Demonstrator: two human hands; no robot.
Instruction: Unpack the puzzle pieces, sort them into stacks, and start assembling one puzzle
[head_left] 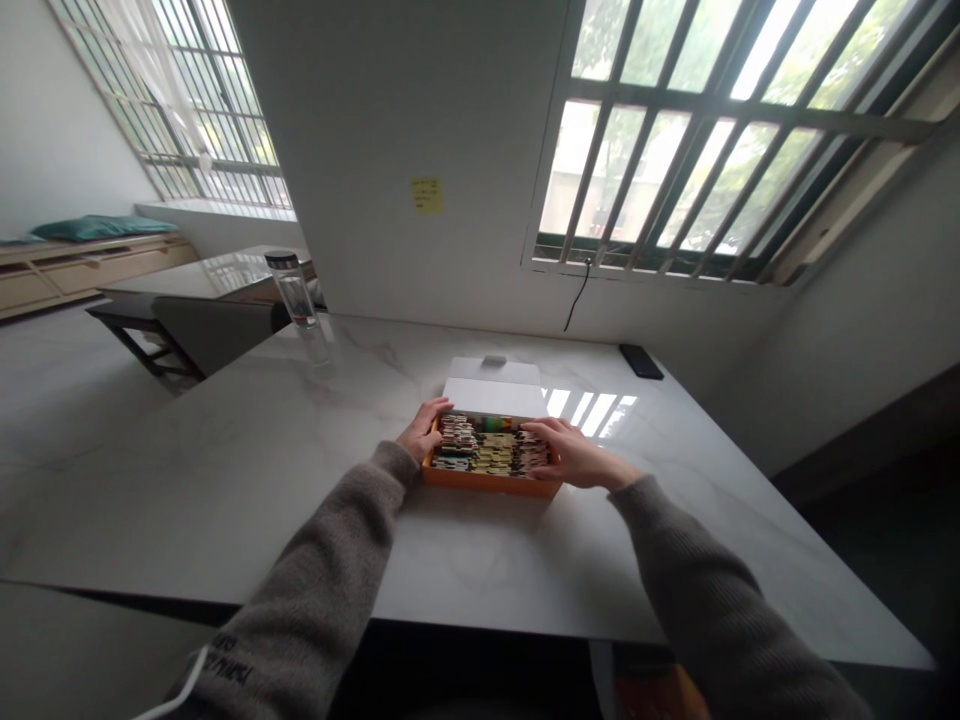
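An orange box rests on the table with its white lid flap folded back on the far side. Inside, thin flat pieces that look like jigsaw puzzle pieces stand on edge in tight rows. A colourful patch shows at the far inner side. My left hand is closed on the box's left side, fingers at the far corner and thumb over the rim. My right hand reaches over the right rim, its fingers and thumb spanning the right-hand row of pieces. The right fingertips are partly hidden among the pieces.
The box stands on a white marbled table. A clear bottle with a black cap stands at the far left, a black phone at the far right. Behind are a wall with a yellow note and a barred window.
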